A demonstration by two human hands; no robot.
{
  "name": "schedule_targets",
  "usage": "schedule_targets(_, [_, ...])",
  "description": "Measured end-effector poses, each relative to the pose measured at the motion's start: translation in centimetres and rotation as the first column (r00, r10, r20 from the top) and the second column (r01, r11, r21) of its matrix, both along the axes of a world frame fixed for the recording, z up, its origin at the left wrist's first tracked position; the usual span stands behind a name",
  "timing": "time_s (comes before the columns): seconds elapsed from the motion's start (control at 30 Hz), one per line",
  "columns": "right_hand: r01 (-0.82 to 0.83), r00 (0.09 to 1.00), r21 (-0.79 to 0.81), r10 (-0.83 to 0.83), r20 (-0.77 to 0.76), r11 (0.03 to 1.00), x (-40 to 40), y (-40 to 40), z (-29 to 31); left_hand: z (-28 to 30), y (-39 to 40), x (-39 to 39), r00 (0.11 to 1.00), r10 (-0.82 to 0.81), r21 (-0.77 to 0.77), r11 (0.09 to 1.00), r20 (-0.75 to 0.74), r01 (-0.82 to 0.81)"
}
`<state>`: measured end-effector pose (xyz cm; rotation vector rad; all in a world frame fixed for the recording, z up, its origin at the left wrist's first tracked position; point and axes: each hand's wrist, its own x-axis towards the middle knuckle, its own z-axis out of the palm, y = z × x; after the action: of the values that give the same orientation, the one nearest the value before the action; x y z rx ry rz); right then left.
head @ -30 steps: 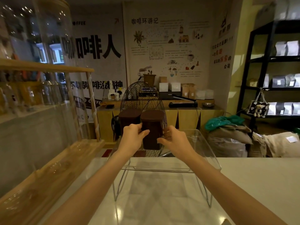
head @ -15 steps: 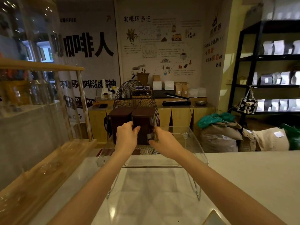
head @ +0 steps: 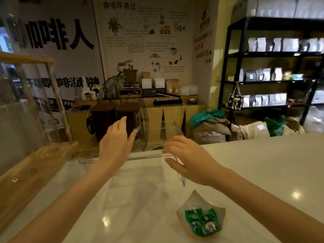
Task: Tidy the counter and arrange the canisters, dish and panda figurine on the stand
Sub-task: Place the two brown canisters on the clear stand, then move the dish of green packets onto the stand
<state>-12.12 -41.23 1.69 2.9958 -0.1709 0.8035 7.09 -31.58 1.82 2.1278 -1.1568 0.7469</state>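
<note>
Two dark brown canisters stand side by side on the clear stand (head: 152, 156) at the far edge of the white counter (head: 263, 163): the left canister (head: 101, 120) and the right canister (head: 128, 114). My left hand (head: 116, 146) hovers open just in front of the right canister, fingers spread, not touching it. My right hand (head: 189, 158) is open over the stand's right front edge, holding nothing. A small dish (head: 201, 218) with green wrapped sweets lies on the counter near me, to the right. No panda figurine is in view.
A wooden rack with glass vessels (head: 26, 120) lines the counter's left side. Behind the stand, a wire fan cage (head: 122, 95) and a wooden sideboard (head: 157, 116). Sacks (head: 210, 130) lie on the floor; black shelves (head: 271, 67) stand at right.
Both hands have let go of the right canister and drawn back, the right hand moving to the right. The view has tilted down, bringing the dish into sight.
</note>
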Motion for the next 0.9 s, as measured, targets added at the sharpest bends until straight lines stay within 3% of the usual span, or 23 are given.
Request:
schedule_targets(0.17, [0.094,0.994,-0.04,-0.096,-0.044,0.995,-6.9,-0.4,-3.6,-1.7,2.3,-4.1,0.957,-0.181,0.123,0.98,0.226,0.156])
schedule_targets(0.37, [0.277,0.955,0.105,-0.262,-0.137,0.955,-10.8,-1.5,-8.1,-5.8,3.9,-7.9,0.827,-0.474,0.372,0.858,0.304,0.355])
schedule_targets(0.47, [0.351,0.931,0.222,-0.315,-0.181,0.909,-11.2,-1.4,-9.3,-8.1,4.0,-9.8,0.832,-0.544,0.4,0.789,0.104,0.466])
schedule_targets(0.53, [0.379,0.923,0.291,-0.335,-0.19,0.878,-11.1,-1.3,-9.9,-9.8,4.0,-10.8,0.851,-0.481,0.323,0.788,-0.21,0.524])
schedule_targets(0.57, [0.385,0.922,0.314,-0.346,-0.176,0.868,-11.0,-1.3,-10.1,-10.5,3.9,-11.3,0.819,-0.438,0.277,0.79,-0.371,0.548])
schedule_targets(0.63, [0.394,0.919,0.361,-0.365,-0.148,0.845,-10.8,-1.2,-10.6,-11.4,3.5,-12.1,0.668,-0.377,0.125,0.808,-0.641,0.576])
schedule_targets(0.73, [0.377,0.923,0.504,-0.36,-0.136,0.777,-10.7,-1.0,-11.0,-11.3,2.7,-12.9,0.293,-0.311,-0.115,0.837,-0.904,0.536])
schedule_targets(0.8, [0.353,0.928,0.59,-0.353,-0.121,0.726,-10.7,-0.9,-11.2,-10.8,2.5,-13.1,0.099,-0.258,-0.176,0.847,-0.961,0.501])
schedule_targets(0.9, [0.336,0.928,0.641,-0.359,-0.099,0.691,-10.4,-1.0,-11.2,-10.0,2.6,-13.1,-0.067,-0.195,-0.204,0.863,-0.978,0.462])
